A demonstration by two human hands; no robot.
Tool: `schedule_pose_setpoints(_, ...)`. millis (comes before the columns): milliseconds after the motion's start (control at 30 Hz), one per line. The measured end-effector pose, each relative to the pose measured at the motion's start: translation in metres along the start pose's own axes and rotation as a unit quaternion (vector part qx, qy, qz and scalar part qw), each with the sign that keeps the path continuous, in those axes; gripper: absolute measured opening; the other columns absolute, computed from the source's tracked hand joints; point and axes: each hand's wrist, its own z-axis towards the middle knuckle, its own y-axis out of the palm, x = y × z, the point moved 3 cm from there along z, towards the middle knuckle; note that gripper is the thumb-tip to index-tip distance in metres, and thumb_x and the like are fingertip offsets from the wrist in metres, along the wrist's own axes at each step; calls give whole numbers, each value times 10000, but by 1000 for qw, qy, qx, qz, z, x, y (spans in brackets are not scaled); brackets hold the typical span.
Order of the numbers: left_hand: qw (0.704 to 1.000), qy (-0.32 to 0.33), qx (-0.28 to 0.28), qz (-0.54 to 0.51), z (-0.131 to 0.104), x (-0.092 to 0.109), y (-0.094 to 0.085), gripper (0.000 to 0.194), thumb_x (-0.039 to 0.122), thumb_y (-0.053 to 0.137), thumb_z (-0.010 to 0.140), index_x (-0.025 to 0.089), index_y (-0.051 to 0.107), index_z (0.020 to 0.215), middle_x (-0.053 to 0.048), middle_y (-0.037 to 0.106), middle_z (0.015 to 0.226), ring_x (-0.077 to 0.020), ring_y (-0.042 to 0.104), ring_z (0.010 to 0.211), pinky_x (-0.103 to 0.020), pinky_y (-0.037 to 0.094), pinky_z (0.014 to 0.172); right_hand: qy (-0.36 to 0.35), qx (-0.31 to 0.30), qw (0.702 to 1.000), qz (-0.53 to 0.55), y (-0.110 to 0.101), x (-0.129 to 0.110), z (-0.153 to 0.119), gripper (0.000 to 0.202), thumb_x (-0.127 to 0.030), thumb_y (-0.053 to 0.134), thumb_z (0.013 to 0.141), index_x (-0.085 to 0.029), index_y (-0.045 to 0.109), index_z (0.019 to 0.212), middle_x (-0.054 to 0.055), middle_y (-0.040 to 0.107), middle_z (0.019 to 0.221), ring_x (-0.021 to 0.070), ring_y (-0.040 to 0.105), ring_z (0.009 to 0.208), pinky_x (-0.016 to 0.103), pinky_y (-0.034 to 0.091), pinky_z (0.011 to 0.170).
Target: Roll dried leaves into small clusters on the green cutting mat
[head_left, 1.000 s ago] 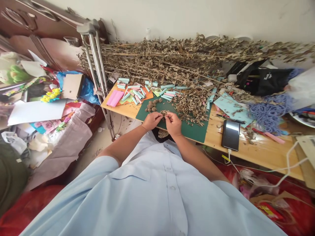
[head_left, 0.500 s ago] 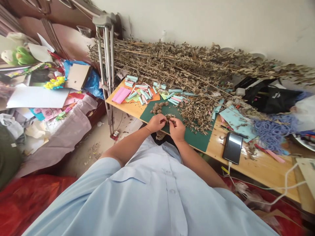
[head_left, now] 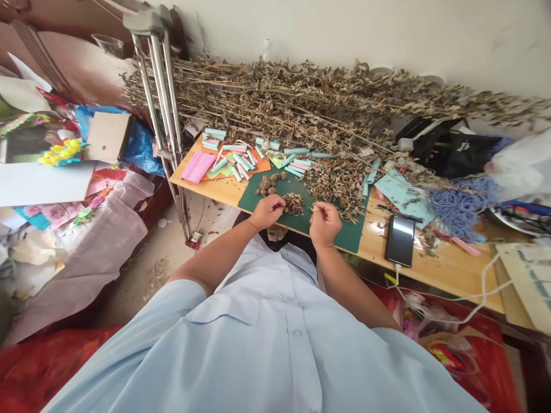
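My left hand (head_left: 267,212) is closed at the near edge of a green mat (head_left: 355,236), its fingertips beside a small heap of dried leaves (head_left: 294,203). Whatever it may hold is hidden. To the right of that heap, my right hand (head_left: 326,223) is pinched, with a tiny scrap of dried leaf at its fingertips. Several brown balls (head_left: 267,184) are clustered behind my left hand. A larger pile of loose dried leaves (head_left: 336,189) spreads behind my right hand.
Blue and pink paper rolls (head_left: 297,166) lie behind the mat, before long dried stalks (head_left: 258,94). A phone (head_left: 400,241) on a cable, blue yarn (head_left: 462,206) and a black bag (head_left: 467,150) are to the right. Metal crutches (head_left: 161,97) stand at the table's left end.
My hands have moved apart, the right one shifting rightward from the small heap. That heap now shows between them. The camera view has turned slightly right.
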Motion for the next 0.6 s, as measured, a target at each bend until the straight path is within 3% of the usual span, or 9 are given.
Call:
schedule_pose_setpoints(100,999,-11,-4,-30,0,2,-1,122,108,571,793,167,660,853,-39,660,889,-147,643,827,-271,512,767,45,37,998,-29,-29,3,3,253,-402,594,904,-186,682,1002,50,701,811,152,578,551,311,517,566)
schedule_pose_setpoints(233,996,-30,-5,-84,0,2,-2,103,134,576,809,159,653,873,-51,665,949,-126,661,773,-259,524,730,46,-32,991,-123,-52,8,-2,211,-353,625,869,-203,719,984,34,717,812,160,579,574,324,526,627)
schedule_pose_setpoints(433,997,-26,25,-68,0,0,-6,118,118,556,805,171,658,832,-25,656,840,-127,610,747,-260,492,718,-50,-110,956,-269,-46,8,-10,309,-255,590,883,-205,698,1169,83,754,1034,210,661,768,375,552,812)
schedule_pose_setpoints(600,999,-7,0,-40,-1,1,-7,107,150,576,829,171,681,831,-36,677,857,-143,615,802,-268,485,753,-88,-97,948,-289,-38,5,-9,315,-239,526,925,-194,686,1193,109,747,1076,253,689,975,396,555,875)
